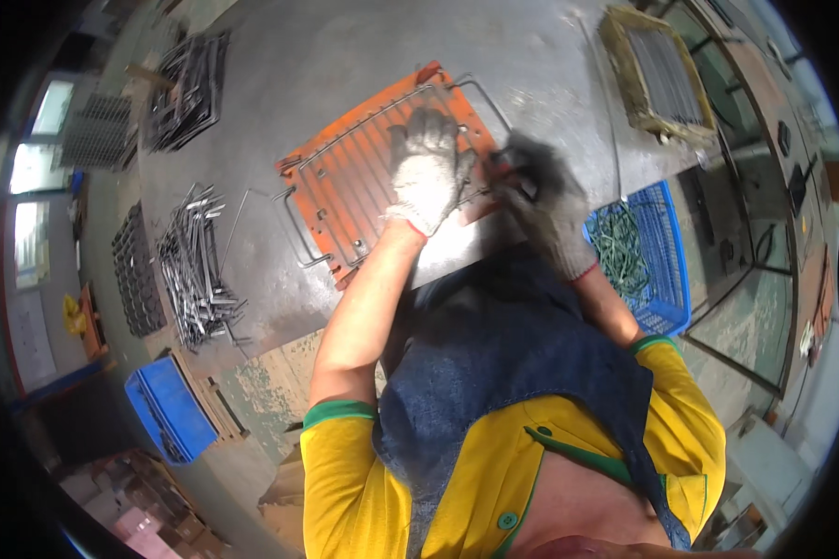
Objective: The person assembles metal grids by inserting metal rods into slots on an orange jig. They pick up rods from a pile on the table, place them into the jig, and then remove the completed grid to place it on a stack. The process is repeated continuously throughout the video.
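An orange metal frame lies at a slant on the grey worktable, with a row of thin parallel metal rods across it. My left hand, in a whitish work glove with darkened fingertips, rests open and flat on the rods near the frame's right half. My right hand, in a greyish glove, is at the frame's right corner. Motion smears its fingers, and a dark shape there cannot be made out. Bent wire handles stick out from the frame's ends.
A pile of bent metal strips lies on the table's left, with dark wire frames behind it. At the far right stands a yellowish tray of rods. A blue basket with green straps is right of me; a blue bin stands lower left.
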`<state>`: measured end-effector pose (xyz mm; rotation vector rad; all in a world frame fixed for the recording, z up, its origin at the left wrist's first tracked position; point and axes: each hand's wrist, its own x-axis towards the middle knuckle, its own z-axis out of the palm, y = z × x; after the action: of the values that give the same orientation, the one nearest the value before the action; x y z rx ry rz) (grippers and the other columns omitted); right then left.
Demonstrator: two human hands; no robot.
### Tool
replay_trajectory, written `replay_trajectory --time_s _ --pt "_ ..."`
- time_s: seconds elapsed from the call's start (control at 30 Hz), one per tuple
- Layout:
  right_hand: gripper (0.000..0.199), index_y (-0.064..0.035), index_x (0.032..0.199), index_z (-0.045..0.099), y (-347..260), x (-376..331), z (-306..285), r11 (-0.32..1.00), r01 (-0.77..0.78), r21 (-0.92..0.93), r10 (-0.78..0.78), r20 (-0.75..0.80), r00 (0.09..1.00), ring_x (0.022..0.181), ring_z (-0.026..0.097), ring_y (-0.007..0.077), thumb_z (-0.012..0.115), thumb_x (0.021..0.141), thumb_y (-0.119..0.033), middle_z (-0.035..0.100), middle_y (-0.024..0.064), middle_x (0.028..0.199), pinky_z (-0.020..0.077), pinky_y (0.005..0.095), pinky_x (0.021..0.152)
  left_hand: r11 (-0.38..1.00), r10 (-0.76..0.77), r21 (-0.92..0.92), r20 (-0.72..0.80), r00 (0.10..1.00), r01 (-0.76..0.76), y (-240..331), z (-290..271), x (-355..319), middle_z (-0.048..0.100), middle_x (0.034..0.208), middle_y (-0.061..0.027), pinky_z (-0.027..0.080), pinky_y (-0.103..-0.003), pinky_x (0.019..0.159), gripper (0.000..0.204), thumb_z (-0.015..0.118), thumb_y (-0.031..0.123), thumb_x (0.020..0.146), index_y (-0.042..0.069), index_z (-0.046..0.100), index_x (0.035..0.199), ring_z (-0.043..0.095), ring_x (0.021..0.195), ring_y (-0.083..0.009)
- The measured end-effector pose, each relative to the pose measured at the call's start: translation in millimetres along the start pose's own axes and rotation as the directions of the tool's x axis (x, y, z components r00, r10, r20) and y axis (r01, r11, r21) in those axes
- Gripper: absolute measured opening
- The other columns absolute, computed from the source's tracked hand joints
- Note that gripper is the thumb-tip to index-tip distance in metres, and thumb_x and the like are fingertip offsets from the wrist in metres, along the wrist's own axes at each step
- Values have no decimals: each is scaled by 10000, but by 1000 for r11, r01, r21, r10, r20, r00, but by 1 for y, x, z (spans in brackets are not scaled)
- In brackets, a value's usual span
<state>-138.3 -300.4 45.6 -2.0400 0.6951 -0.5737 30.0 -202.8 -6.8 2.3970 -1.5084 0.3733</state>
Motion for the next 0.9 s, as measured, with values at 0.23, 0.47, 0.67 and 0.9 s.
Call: replay_trajectory --time_s 0.23,0.47,0.67,0.9 --pt "397 -58 1203 639 82 22 55 922 350 -166 -376 -170 911 1138 619 371 600 829 67 637 191 1207 487 443 1002 998 -26 -56 -60 998 22 0 14 6 597 1211 -138 392 -542 1006 427 704 325 851 55 623 1172 504 1256 -344" --pt "395 -85 1252 645 75 14 58 972 225 -65 -233 -202 951 1232 594 359 691 861 -63 616 180 1323 477 433 1054 956 -104 -276 11 994 103 -16 -4 -4 607 1280 -154 414 -526 1064 504 721 356 863 64 619 1261 515 1294 -362" --pt "351 -73 1267 643 82 10 56 977 209 -28 -210 -222 952 1254 595 318 614 917 -96 633 157 1308 469 413 1064 844 -525 -252 -204 826 474 -124 -76 -46 699 1141 -190 552 -447 875 458 646 391 923 44 680 1219 677 1045 -354" --pt "370 -81 1282 643 86 11 59 966 232 -113 -251 -198 947 1250 598 308 614 913 -92 625 147 1327 472 406 1064 693 -686 400 113 719 599 -301 -84 -176 714 1011 -247 554 -526 829 331 582 320 966 57 676 1145 691 960 -426"
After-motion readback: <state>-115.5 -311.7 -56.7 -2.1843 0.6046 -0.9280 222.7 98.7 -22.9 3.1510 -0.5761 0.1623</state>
